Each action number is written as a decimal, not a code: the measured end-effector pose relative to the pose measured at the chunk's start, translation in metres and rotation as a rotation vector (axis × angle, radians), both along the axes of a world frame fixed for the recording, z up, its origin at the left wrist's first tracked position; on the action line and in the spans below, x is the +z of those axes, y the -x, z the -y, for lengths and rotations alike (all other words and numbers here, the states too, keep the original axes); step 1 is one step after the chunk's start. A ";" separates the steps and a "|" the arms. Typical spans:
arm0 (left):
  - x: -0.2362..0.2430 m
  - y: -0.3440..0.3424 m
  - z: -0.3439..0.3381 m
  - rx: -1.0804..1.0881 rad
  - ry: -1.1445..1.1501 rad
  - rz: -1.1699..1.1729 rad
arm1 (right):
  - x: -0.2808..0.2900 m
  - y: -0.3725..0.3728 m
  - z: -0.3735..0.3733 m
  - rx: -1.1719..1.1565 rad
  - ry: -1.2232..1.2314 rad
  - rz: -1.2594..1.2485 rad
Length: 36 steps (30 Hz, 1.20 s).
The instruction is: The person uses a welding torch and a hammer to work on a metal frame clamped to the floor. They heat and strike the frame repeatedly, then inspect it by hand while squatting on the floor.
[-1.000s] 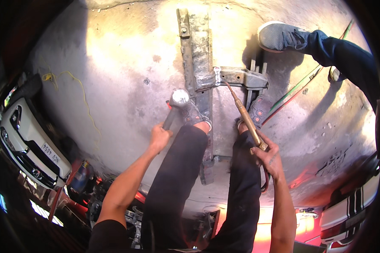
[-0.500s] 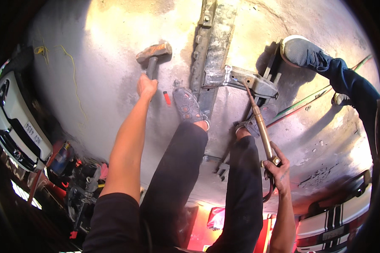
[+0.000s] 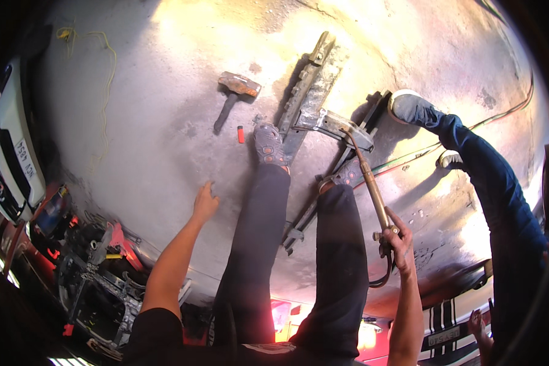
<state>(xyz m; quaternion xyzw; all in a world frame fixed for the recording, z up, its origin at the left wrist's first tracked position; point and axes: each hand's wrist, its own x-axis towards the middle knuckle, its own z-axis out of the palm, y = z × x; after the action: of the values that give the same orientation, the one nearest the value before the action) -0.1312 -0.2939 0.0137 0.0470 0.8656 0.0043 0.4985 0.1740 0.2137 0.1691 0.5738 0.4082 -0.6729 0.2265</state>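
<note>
My right hand (image 3: 399,241) is wrapped round the valve end of a brass gas torch (image 3: 375,192). The torch tip reaches the short metal cross-piece (image 3: 335,124) joined to a long, worn steel beam (image 3: 311,85); I see no clear flame. My left hand (image 3: 206,202) hangs above the floor with nothing in it, its fingers partly apart. Beyond it lies a sledgehammer (image 3: 240,85) with a rusty head and dark handle. A small red lighter-like object (image 3: 241,134) lies between the hammer and my left shoe (image 3: 269,143).
Another person's leg (image 3: 482,165) is at right, one shoe (image 3: 409,107) beside the steelwork. Green and red hoses (image 3: 418,155) cross the floor. A yellow cord (image 3: 111,73) lies far left. Cars (image 3: 15,146) stand at both sides, and a heap of parts (image 3: 97,268) lies lower left.
My left hand has let go of the sledgehammer, which now lies on the floor, and has drawn back toward me. The right hand still holds the torch by the steelwork. The head view has shifted.
</note>
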 end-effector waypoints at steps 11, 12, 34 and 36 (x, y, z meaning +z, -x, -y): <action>0.209 -0.206 0.090 0.792 0.110 0.356 | 0.078 0.030 -0.015 0.191 -0.211 -0.017; 0.229 -0.232 0.091 0.844 0.091 0.385 | 0.090 0.028 -0.017 0.228 -0.211 -0.035; 0.358 -0.467 0.084 1.357 -0.039 0.324 | 0.195 -0.107 -0.069 0.407 -0.174 0.004; 0.344 -0.431 0.075 1.327 -0.093 0.279 | 0.192 -0.136 -0.066 0.373 -0.189 0.014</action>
<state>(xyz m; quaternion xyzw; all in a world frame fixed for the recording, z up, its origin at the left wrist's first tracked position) 0.2999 -0.3692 0.3581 -0.4739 0.6375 0.3525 0.4948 0.3098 0.2801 0.3609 0.5119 0.5670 -0.5739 0.2950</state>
